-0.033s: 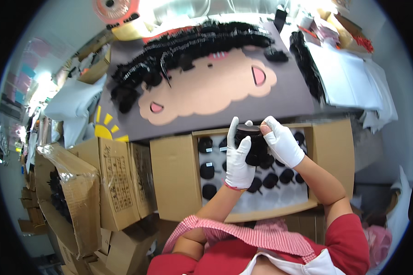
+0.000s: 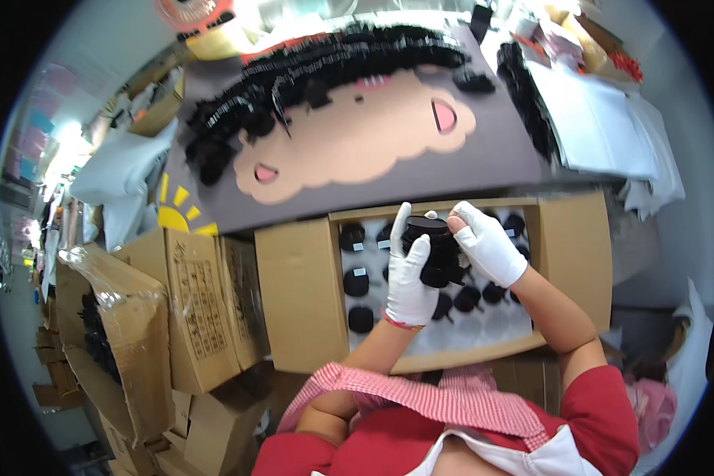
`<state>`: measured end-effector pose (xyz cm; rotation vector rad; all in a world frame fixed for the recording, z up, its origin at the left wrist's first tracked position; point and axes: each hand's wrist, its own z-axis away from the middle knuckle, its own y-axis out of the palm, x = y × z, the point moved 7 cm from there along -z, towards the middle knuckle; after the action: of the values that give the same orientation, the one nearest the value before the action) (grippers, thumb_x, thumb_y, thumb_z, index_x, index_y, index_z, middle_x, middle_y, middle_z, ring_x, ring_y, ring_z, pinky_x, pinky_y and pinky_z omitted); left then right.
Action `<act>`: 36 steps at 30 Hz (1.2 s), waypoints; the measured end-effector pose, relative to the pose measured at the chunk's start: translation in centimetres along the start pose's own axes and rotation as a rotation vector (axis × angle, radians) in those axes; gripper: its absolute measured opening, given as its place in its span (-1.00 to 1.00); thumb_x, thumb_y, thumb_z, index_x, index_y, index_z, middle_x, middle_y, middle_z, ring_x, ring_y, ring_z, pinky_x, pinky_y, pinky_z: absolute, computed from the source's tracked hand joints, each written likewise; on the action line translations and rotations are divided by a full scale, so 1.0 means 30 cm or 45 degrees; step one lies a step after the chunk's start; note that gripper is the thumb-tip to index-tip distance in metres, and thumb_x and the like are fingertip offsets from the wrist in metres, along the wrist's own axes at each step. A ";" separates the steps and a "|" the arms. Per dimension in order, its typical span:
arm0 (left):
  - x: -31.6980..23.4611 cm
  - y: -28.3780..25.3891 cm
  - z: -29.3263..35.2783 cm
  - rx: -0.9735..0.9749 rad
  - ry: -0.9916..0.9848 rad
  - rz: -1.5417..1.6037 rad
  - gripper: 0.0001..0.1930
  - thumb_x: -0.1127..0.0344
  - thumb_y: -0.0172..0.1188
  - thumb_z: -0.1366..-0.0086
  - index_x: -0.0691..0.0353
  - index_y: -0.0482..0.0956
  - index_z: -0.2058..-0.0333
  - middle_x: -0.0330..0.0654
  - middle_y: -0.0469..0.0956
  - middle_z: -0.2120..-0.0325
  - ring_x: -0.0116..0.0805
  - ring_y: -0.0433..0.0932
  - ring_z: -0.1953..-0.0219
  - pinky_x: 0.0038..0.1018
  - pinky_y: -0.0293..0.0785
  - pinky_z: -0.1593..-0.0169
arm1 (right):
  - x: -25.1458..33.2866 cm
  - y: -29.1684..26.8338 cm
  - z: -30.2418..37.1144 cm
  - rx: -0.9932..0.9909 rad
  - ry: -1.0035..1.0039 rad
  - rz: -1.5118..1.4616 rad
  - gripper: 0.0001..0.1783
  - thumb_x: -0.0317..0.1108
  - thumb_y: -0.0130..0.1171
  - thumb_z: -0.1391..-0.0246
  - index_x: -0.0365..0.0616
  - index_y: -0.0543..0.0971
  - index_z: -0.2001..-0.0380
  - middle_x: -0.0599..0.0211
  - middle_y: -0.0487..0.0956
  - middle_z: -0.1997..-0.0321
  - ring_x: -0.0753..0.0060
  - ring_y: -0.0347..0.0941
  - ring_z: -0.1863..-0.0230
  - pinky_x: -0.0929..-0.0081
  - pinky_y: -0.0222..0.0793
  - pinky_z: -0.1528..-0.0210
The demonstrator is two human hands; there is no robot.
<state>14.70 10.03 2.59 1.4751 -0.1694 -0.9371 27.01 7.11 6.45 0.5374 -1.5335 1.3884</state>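
Observation:
My left hand (image 2: pixel 408 278), in a white glove, is closed round a round black item (image 2: pixel 428 226) with a flat, disc-like top. Below that top hangs a dark bunch (image 2: pixel 443 270) whose parts I cannot tell apart. At the item's right edge, my right hand (image 2: pixel 488 246) is curled with thumb and fingers pressed together; a bare fingertip shows from its white glove. What the pinch holds, if anything, is hidden. Both hands are above an open cardboard box (image 2: pixel 436 363). Inside it, round black pieces (image 2: pixel 361 319), some with small white labels, sit in a pale tray (image 2: pixel 480 341) with round hollows.
Beyond the box is a grey table mat (image 2: pixel 349 186) with a cartoon print, and long heaps of black bundles (image 2: pixel 333 63) lie across its far side. White sheets (image 2: pixel 595 119) are stacked at the right. Cartons (image 2: pixel 202 309) crowd the left, one holding black material (image 2: pixel 99 333).
The whole view has shifted slightly, with the table and box appearing a little higher. Both hands keep nearly the same pose around the black item.

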 end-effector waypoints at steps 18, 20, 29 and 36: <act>-0.392 -0.333 0.563 -0.204 -0.640 -0.627 -0.22 0.25 0.18 -0.21 0.16 0.05 -0.37 0.03 0.41 -0.08 -0.20 0.51 0.01 -0.29 0.50 -0.07 | -0.059 0.444 0.469 0.337 0.296 0.117 -0.78 -0.31 0.36 0.08 -0.24 0.61 0.42 0.17 0.51 0.62 0.47 0.39 0.59 0.48 0.37 0.42; -0.439 -0.354 0.564 -0.131 -0.605 -0.334 -0.30 0.19 0.09 -0.26 0.10 0.09 -0.35 0.07 0.38 -0.12 -0.17 0.52 0.00 -0.18 0.55 -0.03 | -0.070 0.491 0.479 0.280 0.162 0.221 -0.77 -0.27 0.35 0.07 -0.22 0.63 0.40 0.06 0.56 0.56 0.23 0.49 0.57 0.41 0.42 0.39; -0.361 -0.381 0.577 -0.072 -0.806 -0.051 -0.38 0.06 0.03 -0.35 0.13 0.16 -0.32 0.10 0.39 -0.11 -0.12 0.55 0.02 -0.18 0.59 0.01 | -0.256 0.193 0.582 0.143 0.464 0.759 -0.80 -0.20 0.27 0.05 -0.08 0.70 0.44 0.09 0.63 0.45 0.05 0.59 0.35 0.24 0.49 0.20; -0.187 -0.263 0.548 -0.053 -0.959 0.223 -0.42 -0.05 0.04 -0.37 -0.01 0.22 -0.29 0.00 0.37 -0.13 -0.18 0.54 0.00 -0.18 0.61 0.02 | -0.342 -0.051 0.658 0.007 0.507 1.035 -0.82 -0.21 0.27 0.09 -0.07 0.69 0.49 0.12 0.63 0.45 0.06 0.59 0.33 0.25 0.48 0.20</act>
<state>-2.63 2.32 0.57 0.9883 -0.8073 -1.3023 25.79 -14.39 0.64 -0.4113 -1.4596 1.9493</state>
